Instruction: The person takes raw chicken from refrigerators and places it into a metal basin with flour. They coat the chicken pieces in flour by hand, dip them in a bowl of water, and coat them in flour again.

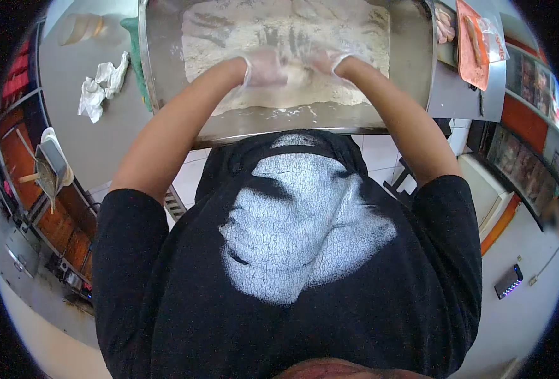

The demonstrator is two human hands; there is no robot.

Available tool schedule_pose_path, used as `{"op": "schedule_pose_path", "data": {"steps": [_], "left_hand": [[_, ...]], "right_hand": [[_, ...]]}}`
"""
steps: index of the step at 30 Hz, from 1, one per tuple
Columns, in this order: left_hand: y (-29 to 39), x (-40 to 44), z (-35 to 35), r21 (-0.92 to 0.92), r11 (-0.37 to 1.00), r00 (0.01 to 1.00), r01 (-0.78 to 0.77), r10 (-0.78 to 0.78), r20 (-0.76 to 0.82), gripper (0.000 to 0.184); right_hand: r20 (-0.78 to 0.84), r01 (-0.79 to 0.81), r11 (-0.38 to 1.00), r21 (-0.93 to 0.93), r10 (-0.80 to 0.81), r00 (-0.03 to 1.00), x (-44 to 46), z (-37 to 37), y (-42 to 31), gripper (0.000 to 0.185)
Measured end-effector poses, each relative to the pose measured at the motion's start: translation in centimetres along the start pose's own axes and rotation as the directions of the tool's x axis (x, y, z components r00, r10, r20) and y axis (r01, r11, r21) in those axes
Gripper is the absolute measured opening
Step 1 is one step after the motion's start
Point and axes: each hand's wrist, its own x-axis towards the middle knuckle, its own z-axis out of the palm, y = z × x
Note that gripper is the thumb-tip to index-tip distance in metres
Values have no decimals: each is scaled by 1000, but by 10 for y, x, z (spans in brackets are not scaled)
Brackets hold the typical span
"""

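Observation:
A wide bed of pale flour (229, 38) lies in a large metal tray (412, 69). My left hand (267, 68), in a clear plastic glove, is over the flour near the middle of the tray. Close beside it on the right, my right hand (323, 59), gloved the same way, also reaches into the flour. Between the two hands is a pale floury lump (299, 76), too blurred to make out. Motion smears the fingers of both hands, so their grip is hidden.
Crumpled white tissue (100, 90), a green cloth (136, 60) and a see-through container (81, 29) are left of the tray. On the right stands a pink-orange tray (472, 57) holding a plastic bag, beside a container with pale pieces (445, 28).

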Motion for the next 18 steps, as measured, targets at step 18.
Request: {"op": "schedule_pose_path", "data": {"steps": [18], "left_hand": [[40,-29,31,142,948,958,284,-286,-8,26]], "right_hand": [[-43,-162,986,-31,161,986,-24,22,-83,29]]}}
